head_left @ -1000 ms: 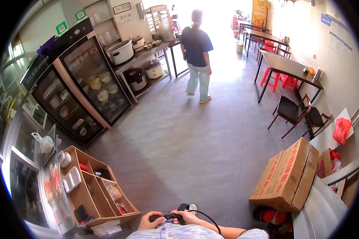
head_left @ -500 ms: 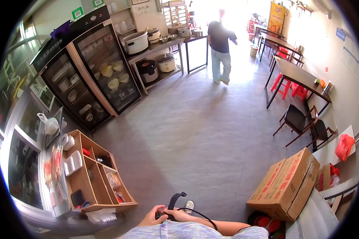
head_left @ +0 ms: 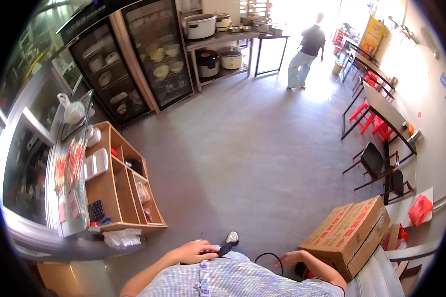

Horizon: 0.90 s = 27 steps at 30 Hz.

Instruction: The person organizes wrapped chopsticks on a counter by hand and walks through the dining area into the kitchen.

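Observation:
At my waist, my left hand (head_left: 192, 251) is closed around a black device with a dark strap (head_left: 225, 248). Most of the device is hidden by the fingers and the shirt. My right hand (head_left: 293, 258) is out to the right, fingers loosely bent and apart. Its fingertips are beside a loop of black cable (head_left: 267, 254); I see no grip on it. The cable's ends are out of sight behind the shirt.
A wooden compartment shelf (head_left: 129, 198) stands left, cardboard boxes (head_left: 347, 232) right. Farther off are glass-door cabinets (head_left: 156, 54), a metal table with pots (head_left: 223, 39), dining tables (head_left: 381, 104), chairs (head_left: 374, 161) and a walking person (head_left: 309, 44).
My right hand has left the device and moved right, while my left hand keeps hold. The strap end has dropped lower. The view has shifted, and the person has moved farther away.

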Tool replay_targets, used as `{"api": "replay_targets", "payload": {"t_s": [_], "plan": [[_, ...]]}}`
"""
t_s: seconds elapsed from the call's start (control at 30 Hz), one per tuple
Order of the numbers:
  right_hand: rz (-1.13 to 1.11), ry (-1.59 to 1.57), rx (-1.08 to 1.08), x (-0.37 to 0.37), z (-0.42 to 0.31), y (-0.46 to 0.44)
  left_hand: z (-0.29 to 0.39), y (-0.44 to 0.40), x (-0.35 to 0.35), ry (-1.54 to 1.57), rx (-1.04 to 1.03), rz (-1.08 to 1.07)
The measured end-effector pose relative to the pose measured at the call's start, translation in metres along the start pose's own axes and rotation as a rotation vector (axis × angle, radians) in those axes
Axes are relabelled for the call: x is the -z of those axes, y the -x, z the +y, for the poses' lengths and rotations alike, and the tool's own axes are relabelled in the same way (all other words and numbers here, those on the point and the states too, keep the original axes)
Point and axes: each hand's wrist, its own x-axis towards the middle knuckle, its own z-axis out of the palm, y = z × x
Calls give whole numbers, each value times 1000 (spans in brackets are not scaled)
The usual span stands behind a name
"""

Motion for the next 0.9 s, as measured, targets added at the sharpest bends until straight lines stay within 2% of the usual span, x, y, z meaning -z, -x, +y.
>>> {"api": "replay_targets", "payload": {"t_s": [0.07,0.1,0.17,0.2,0.23,0.3,0.37,0.47,0.5,0.57,0.6,0.63,0.67,0.73,0.77,0.87,0.9], "plan": [[72,780,-247,35,18,-15,2,-14,4,-125,-39,-143],[326,816,-294,43,-21,12,-8,-16,-3,-100,-49,-113],[615,887,-100,63,-107,34,-32,-18,-11,-60,-9,-79],[698,1007,-6,65,-163,43,-32,-13,-8,-81,58,-72],[766,1118,103,56,-207,43,-33,-5,-9,-79,22,4],[754,1081,691,39,-255,13,-41,9,-3,-119,-15,73],[383,806,813,-11,-319,14,-46,35,6,-88,11,99],[201,782,608,-41,-350,-38,-88,78,0,238,125,376],[272,782,657,-47,-359,-52,-103,92,2,402,124,434],[581,936,720,-61,-386,-72,-128,120,-1,747,98,525],[740,994,758,-67,-397,-83,-138,137,6,956,164,410],[756,947,929,-68,-411,-90,-147,148,4,1028,145,444],[602,571,870,-69,-424,-91,-153,158,2,1100,125,476],[287,-169,667,-87,-464,-71,-150,172,-2,750,33,742],[195,-345,691,-98,-479,-60,-146,180,-1,565,-6,856],[123,-379,778,-117,-507,-46,-131,200,28,709,-121,576],[151,-400,785,-115,-513,-46,-135,199,35,744,-44,427]]}}
